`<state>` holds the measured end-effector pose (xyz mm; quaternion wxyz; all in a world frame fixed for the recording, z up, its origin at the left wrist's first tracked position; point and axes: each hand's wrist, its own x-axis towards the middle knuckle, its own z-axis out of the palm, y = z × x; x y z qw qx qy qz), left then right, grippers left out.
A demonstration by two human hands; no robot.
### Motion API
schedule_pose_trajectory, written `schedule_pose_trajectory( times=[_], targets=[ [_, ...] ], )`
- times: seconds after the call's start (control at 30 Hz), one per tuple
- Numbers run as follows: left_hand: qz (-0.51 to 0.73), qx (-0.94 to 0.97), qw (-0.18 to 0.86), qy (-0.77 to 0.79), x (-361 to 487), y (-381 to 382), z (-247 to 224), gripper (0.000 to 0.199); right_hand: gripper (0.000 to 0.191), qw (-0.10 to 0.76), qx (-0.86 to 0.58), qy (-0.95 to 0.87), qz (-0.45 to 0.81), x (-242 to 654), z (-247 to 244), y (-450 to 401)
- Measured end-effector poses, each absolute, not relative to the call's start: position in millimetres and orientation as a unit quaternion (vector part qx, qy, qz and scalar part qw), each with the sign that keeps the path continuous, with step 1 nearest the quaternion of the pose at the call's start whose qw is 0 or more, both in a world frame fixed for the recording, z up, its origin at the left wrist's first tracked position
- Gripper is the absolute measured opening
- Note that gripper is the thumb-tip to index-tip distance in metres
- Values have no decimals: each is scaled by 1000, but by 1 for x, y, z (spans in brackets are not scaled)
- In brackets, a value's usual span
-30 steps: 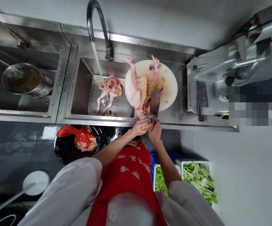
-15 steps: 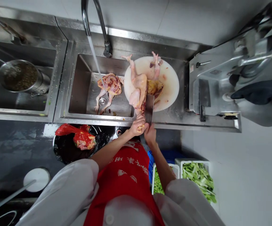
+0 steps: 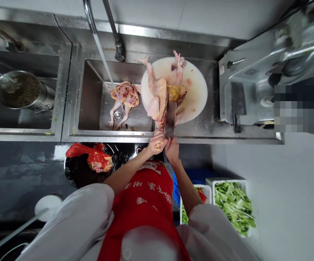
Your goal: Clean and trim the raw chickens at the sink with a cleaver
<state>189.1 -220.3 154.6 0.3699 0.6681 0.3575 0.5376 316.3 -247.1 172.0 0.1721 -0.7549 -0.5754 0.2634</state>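
A plucked bird carcass (image 3: 158, 96) lies on a round white cutting board (image 3: 197, 98), with one foot over the board's upper left edge. My left hand (image 3: 157, 142) is closed on the carcass's near end, at the counter's front edge. Wrapped round the handle of a cleaver (image 3: 170, 119) is my right hand (image 3: 172, 148), close beside the left. The cleaver's broad blade rests along the carcass's right side, below a yellowish piece (image 3: 176, 93). A second carcass (image 3: 125, 94) lies in the sink (image 3: 91, 98) under running water.
A faucet (image 3: 90, 18) pours into the sink. A metal pot (image 3: 18, 90) stands in the left sink. At the right, another cleaver (image 3: 238, 98) lies on a steel machine (image 3: 224, 90). Below are a black-lined bin (image 3: 75, 170) and a basket of greens (image 3: 233, 204).
The camera view has shifted slightly, so the counter sits a little higher. Both hands keep their holds, and the cleaver stays against the carcass.
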Motion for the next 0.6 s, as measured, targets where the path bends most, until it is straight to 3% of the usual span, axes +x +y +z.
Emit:
schedule_pose_trajectory(
  times=[0.2, 0.37, 0.6],
  targets=[
    [533, 682, 369, 338, 180, -224, 142, 52, 42, 210, -778, -565, 177, 323, 184, -248],
    [538, 703, 366, 288, 184, -228, 141, 49, 30, 171, -760, -574, 251, 312, 167, -241],
    [449, 746, 369, 325, 223, -196, 194, 46, 31, 193, -815, -501, 219, 333, 157, -299]
  ],
)
